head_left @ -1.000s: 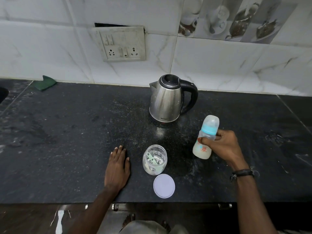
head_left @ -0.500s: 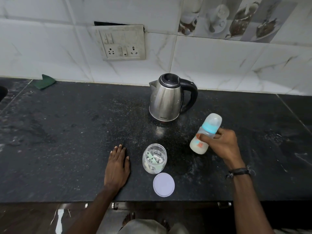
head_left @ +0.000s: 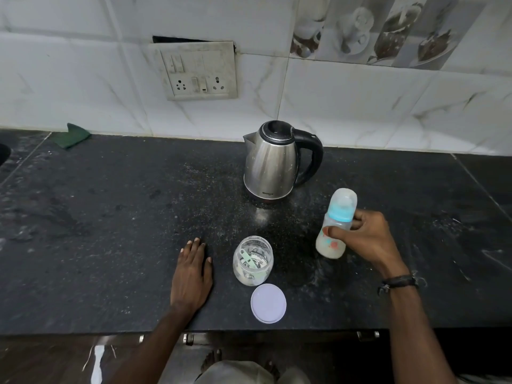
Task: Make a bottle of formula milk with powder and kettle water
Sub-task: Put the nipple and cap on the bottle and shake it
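1. Bottle (head_left: 333, 231): capped, teal collar and clear dome on, milky liquid in the lower part. Powder and water judged already in.
2. Right hand (head_left: 365, 236): grip clamped round the bottle's middle, thumb on the front. Bottle tilted, above the worktop (head_left: 110, 217), to the right of the kettle (head_left: 273, 162). Whether its base touches: cannot tell.
3. Left hand (head_left: 192, 275): flat on the worktop, fingers straight, holding nothing.
4. Powder jar (head_left: 253, 260): open, scoop inside, nearly empty. Lid (head_left: 268, 303) lies just beside it.
5. Step in hand, judged: shaking to mix.
6. Left to do: finish mixing, set bottle down, re-lid jar.
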Tool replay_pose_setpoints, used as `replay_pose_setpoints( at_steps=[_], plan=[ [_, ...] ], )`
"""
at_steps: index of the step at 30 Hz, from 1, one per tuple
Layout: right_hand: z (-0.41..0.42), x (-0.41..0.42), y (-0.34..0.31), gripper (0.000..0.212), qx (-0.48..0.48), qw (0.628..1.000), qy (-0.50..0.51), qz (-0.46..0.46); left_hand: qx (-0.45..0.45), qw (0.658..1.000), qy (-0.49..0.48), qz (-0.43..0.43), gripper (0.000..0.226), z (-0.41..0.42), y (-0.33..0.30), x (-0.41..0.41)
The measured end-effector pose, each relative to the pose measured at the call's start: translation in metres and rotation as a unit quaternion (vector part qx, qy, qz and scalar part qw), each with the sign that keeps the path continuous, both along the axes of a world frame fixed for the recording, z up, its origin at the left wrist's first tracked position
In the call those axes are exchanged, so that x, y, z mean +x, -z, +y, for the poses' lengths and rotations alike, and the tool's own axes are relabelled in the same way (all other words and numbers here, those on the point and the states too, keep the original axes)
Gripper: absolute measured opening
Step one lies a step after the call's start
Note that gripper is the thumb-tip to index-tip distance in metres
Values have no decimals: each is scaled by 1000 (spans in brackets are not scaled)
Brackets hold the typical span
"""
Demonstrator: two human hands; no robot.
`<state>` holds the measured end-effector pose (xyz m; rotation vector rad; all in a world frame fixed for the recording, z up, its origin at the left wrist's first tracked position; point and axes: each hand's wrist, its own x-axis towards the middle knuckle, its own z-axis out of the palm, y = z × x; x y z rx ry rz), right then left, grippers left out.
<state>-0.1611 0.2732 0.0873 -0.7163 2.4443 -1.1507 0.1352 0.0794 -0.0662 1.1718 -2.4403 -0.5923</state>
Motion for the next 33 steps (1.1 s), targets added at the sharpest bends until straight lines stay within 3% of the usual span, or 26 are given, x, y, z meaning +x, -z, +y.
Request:
replay_pose_setpoints(
  at_steps=[4, 8, 11, 15, 18, 22, 25, 29, 33],
  plan=[
    [1, -1, 0, 43, 6, 999, 24, 38, 0, 1000, 0, 1, 48, 0, -1, -1],
    [-1, 0, 2, 37, -24, 999, -13, -26, -1, 1000, 1, 1, 48, 0, 0, 0],
    [-1, 1, 0, 40, 12, 999, 4, 43, 1, 1000, -1, -1, 48, 0, 0, 0],
    [0, 5, 0, 32, -16, 1000, -10, 12, -4, 1000, 1, 0, 48, -1, 0, -1],
    [-1, 6, -1, 34, 46, 997, -1, 62, 2, 1000, 1, -5, 47, 0, 1, -1],
    [-2, 9, 2, 25, 1, 999, 7, 32, -1, 1000, 2, -2, 48, -1, 0, -1],
    [-1, 8, 1, 31, 59, 998, -3, 39, 2, 1000, -1, -2, 48, 0, 1, 0],
    [1, 10, 4, 27, 4, 999, 38, 18, -1, 1000, 2, 1, 47, -1, 1, 0],
    [6, 6, 2, 34, 78, 996, 38, 21, -4, 1000, 3, 1, 43, -1, 3, 0]
  ],
)
